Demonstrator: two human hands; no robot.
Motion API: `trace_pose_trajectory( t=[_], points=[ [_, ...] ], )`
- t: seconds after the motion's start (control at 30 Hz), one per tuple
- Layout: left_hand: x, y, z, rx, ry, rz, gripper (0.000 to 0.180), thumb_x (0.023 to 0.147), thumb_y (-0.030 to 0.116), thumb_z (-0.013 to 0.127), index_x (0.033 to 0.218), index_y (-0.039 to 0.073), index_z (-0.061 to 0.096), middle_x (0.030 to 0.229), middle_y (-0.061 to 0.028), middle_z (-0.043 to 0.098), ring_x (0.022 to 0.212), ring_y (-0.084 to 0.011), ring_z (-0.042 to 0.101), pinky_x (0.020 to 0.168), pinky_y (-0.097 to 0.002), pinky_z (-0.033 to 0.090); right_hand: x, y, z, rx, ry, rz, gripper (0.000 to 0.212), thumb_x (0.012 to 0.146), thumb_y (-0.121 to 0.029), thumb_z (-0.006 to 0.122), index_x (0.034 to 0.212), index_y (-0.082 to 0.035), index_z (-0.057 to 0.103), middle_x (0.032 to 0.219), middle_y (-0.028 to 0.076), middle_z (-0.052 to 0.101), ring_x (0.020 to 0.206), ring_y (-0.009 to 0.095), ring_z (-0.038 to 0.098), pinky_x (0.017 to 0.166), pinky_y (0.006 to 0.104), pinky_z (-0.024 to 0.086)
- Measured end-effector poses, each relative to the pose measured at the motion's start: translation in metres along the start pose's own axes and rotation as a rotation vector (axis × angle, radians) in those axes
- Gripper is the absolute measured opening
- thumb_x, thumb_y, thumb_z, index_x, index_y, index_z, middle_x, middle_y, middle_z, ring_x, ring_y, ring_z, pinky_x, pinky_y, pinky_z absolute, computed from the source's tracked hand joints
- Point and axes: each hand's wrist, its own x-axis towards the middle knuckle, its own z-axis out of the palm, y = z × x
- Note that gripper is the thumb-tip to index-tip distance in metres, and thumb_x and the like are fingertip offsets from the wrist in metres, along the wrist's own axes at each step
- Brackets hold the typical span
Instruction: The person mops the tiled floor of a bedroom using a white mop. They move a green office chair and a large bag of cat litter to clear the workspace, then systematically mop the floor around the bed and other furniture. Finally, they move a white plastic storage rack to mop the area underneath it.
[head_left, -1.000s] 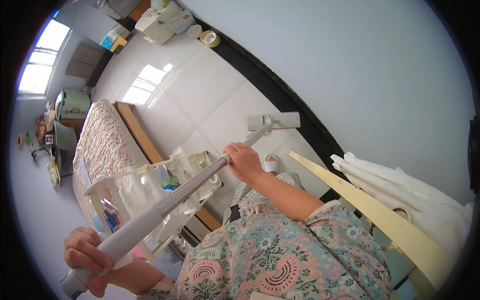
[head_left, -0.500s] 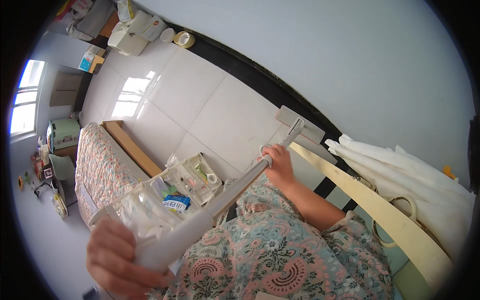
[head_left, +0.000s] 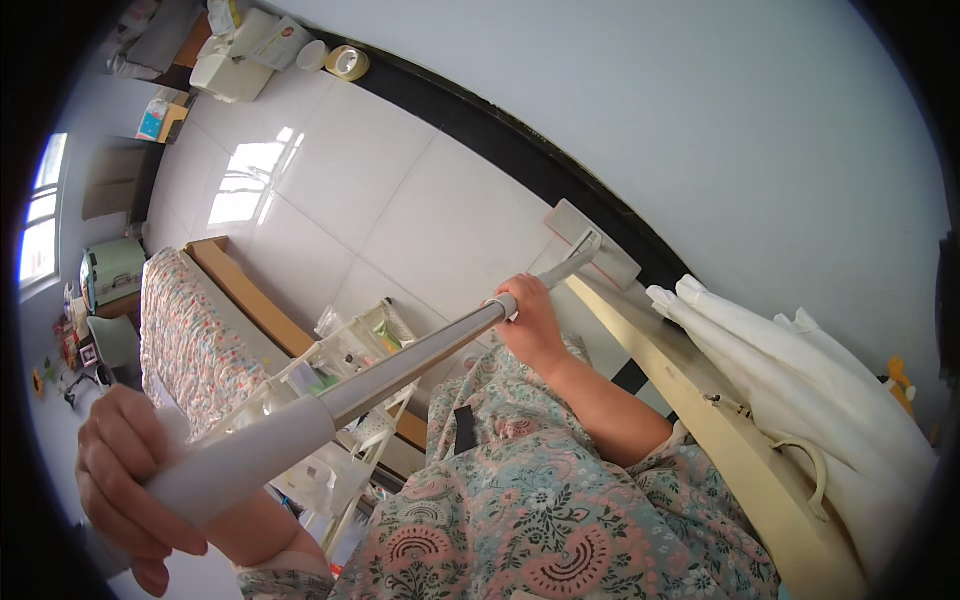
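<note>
A flat mop (head_left: 420, 355) with a long white and grey pole slants across the view. My left hand (head_left: 125, 470) is wrapped around the thick white grip at the pole's upper end, slightly blurred. Farther down, my right hand (head_left: 525, 318) closes round the pole at a white collar. The rectangular mop head (head_left: 595, 245) lies on the floor against the black skirting at the foot of the wall. Part of it sits behind the edge of a cream door.
The cream door (head_left: 700, 420) with white cloth (head_left: 780, 370) hanging by it stands close on my right. A white rack cart (head_left: 355, 345) holding small goods is left of my body. Beyond it is a bed with a floral cover (head_left: 190, 335). Tape rolls (head_left: 348, 63) rest by the far wall.
My left hand has moved left with the grip, and its forearm now shows. My right hand has shifted a little left. The mop head remains near the skirting.
</note>
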Motion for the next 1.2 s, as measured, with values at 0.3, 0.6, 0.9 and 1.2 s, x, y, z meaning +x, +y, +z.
trace_pose_trajectory(
  t=[0.3, 0.6, 0.9, 1.2],
  points=[
    [0.032, -0.07, 0.036, -0.074, 0.063, -0.158, 0.015, 0.056, 0.029, 0.057, 0.056, 0.022, 0.043, 0.056, 0.0123, 0.058, 0.047, -0.0054, 0.024, 0.045, -0.0191, 0.022, -0.023, 0.053, -0.029, -0.124, 0.273, 0.127, 0.017, 0.073, -0.006, 0.063, 0.079, -0.007, 0.047, 0.078, 0.009, 0.052, 0.081, 0.031, 0.049, 0.082, 0.0414, 0.038],
    [0.045, -0.071, 0.108, 0.197, 0.297, -0.346, 0.031, 0.077, 0.041, 0.056, 0.06, 0.017, 0.047, 0.051, 0.0058, 0.059, 0.038, -0.0064, 0.035, 0.041, -0.0223, 0.031, -0.05, 0.09, -0.029, -0.098, 0.471, 0.269, 0.018, 0.07, -0.005, 0.062, 0.079, -0.011, 0.048, 0.078, 0.004, 0.051, 0.083, 0.026, 0.049, 0.096, 0.0431, 0.027],
    [-0.02, 0.033, 0.028, 0.307, 0.029, -0.088, 0.021, 0.057, 0.033, 0.05, 0.057, 0.014, 0.042, 0.056, 0.0038, 0.054, 0.05, -0.0104, 0.031, 0.053, -0.0275, 0.028, -0.035, 0.005, 0.031, 0.114, 0.338, 0.098, 0.018, 0.063, -0.002, 0.061, 0.076, -0.011, 0.051, 0.079, 0.005, 0.051, 0.086, 0.026, 0.047, 0.094, 0.0385, 0.026],
    [-0.099, 0.169, 0.09, 0.62, 0.809, -0.237, 0.022, 0.055, 0.028, 0.05, 0.057, 0.012, 0.034, 0.051, 0.0003, 0.044, 0.048, -0.0076, 0.024, 0.051, -0.0261, 0.022, -0.041, -0.086, 0.1, 0.204, 0.01, -0.045, 0.018, 0.064, -0.005, 0.063, 0.073, -0.011, 0.049, 0.079, 0.003, 0.052, 0.088, 0.026, 0.049, 0.098, 0.0521, 0.024]
  ],
)
